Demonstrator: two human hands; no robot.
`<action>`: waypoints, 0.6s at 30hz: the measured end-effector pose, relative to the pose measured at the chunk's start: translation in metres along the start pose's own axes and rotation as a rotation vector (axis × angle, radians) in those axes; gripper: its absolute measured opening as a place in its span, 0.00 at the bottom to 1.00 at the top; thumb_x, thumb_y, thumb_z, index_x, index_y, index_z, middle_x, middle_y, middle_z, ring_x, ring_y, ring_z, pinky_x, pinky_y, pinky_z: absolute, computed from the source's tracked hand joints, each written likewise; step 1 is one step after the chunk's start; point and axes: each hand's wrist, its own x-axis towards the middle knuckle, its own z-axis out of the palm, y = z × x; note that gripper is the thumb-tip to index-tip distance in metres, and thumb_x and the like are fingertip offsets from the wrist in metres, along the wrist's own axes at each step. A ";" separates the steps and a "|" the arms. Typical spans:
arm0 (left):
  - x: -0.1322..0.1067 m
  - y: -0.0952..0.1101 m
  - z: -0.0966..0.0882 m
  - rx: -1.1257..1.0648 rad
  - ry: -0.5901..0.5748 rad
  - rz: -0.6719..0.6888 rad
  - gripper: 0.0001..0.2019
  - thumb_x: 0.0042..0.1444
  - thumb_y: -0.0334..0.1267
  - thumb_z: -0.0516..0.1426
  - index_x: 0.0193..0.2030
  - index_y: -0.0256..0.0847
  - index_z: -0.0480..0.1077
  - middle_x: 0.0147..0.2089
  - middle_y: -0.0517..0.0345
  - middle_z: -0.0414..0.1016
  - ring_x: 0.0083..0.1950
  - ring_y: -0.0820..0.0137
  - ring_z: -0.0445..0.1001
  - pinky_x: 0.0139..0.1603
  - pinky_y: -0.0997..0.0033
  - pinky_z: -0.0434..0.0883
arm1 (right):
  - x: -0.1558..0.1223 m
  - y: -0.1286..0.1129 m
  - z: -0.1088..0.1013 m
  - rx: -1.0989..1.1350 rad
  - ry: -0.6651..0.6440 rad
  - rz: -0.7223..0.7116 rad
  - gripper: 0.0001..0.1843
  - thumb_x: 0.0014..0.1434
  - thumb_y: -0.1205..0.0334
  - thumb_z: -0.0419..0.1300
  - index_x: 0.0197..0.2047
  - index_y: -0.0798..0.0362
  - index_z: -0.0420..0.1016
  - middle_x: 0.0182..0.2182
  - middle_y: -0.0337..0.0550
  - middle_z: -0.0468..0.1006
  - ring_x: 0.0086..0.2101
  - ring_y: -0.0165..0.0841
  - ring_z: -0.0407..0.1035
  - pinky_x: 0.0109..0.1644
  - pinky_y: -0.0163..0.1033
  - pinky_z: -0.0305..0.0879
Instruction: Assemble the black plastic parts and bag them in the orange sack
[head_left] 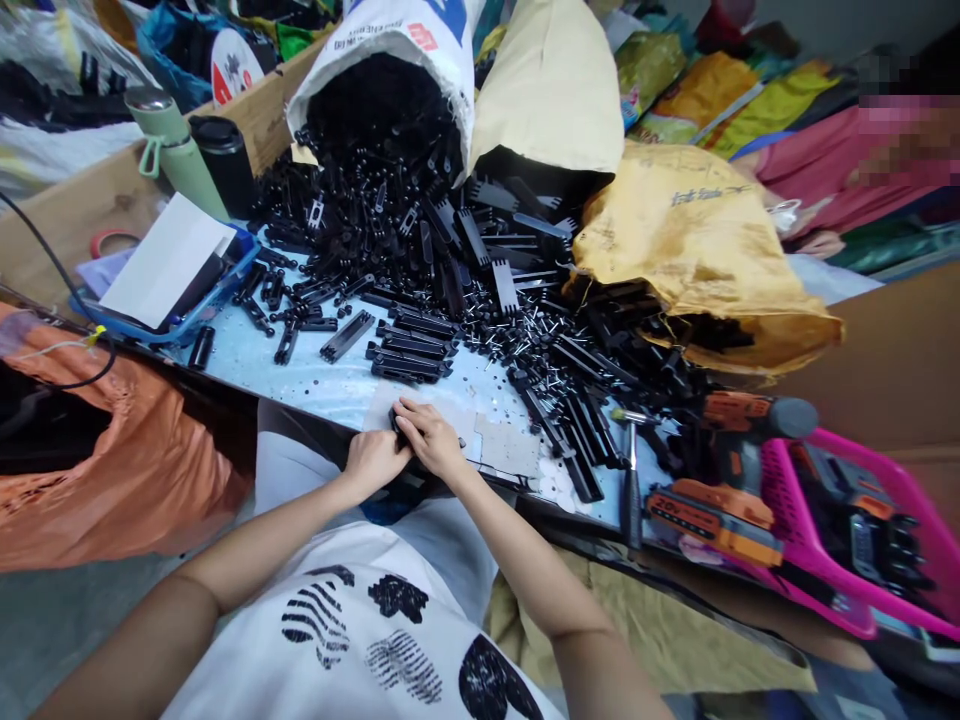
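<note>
Barely dented, I'd say: the huge pile (420,200) of black bits spilling from the sacks (390,30) dwarfs the little stack (411,352) of lined-up bars on the table (337,385). The left hand (375,460) and right hand (431,440) both pinch one small part (395,418) at the near edge.

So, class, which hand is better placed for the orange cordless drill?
Probably right: the right hand lies nearer the orange cordless drill; the left hand, also on the small black plastic part, would cross over.
</note>
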 end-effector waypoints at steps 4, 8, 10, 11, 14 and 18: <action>0.004 -0.015 -0.008 0.031 0.090 0.201 0.19 0.62 0.46 0.46 0.36 0.36 0.74 0.34 0.44 0.76 0.38 0.59 0.76 0.40 0.64 0.69 | -0.019 0.003 -0.019 -0.012 0.047 -0.054 0.23 0.66 0.53 0.45 0.61 0.50 0.64 0.60 0.49 0.63 0.57 0.36 0.60 0.59 0.45 0.60; 0.027 -0.020 -0.022 0.035 0.174 0.797 0.16 0.62 0.44 0.48 0.49 0.38 0.70 0.52 0.43 0.71 0.56 0.59 0.68 0.56 0.58 0.63 | -0.076 0.039 -0.050 -0.307 0.223 0.034 0.37 0.55 0.39 0.55 0.60 0.55 0.63 0.57 0.58 0.65 0.56 0.46 0.60 0.55 0.51 0.60; 0.045 -0.014 -0.024 0.054 0.072 1.031 0.18 0.60 0.44 0.52 0.54 0.39 0.66 0.54 0.43 0.69 0.58 0.59 0.66 0.58 0.59 0.61 | -0.102 0.060 -0.062 -0.514 0.182 0.114 0.37 0.50 0.33 0.56 0.49 0.57 0.71 0.44 0.57 0.73 0.45 0.46 0.67 0.46 0.47 0.63; 0.053 -0.009 -0.023 0.064 0.028 1.074 0.20 0.59 0.44 0.54 0.55 0.37 0.65 0.53 0.41 0.70 0.55 0.58 0.68 0.55 0.60 0.63 | -0.110 0.068 -0.067 -0.586 0.136 0.139 0.34 0.50 0.32 0.55 0.41 0.57 0.74 0.36 0.54 0.75 0.39 0.43 0.69 0.41 0.43 0.63; 0.070 0.006 -0.018 0.079 -0.002 0.991 0.18 0.58 0.46 0.54 0.47 0.32 0.70 0.42 0.39 0.74 0.46 0.58 0.72 0.45 0.65 0.66 | -0.116 0.078 -0.078 -0.656 0.036 0.135 0.31 0.55 0.34 0.50 0.24 0.55 0.70 0.22 0.46 0.70 0.27 0.35 0.66 0.31 0.36 0.56; 0.070 0.010 -0.020 0.096 0.001 0.827 0.21 0.63 0.48 0.47 0.30 0.36 0.72 0.34 0.46 0.75 0.38 0.64 0.74 0.38 0.70 0.64 | -0.101 0.071 -0.093 -0.471 -0.027 0.021 0.34 0.58 0.33 0.43 0.22 0.55 0.67 0.21 0.44 0.69 0.24 0.30 0.63 0.29 0.34 0.51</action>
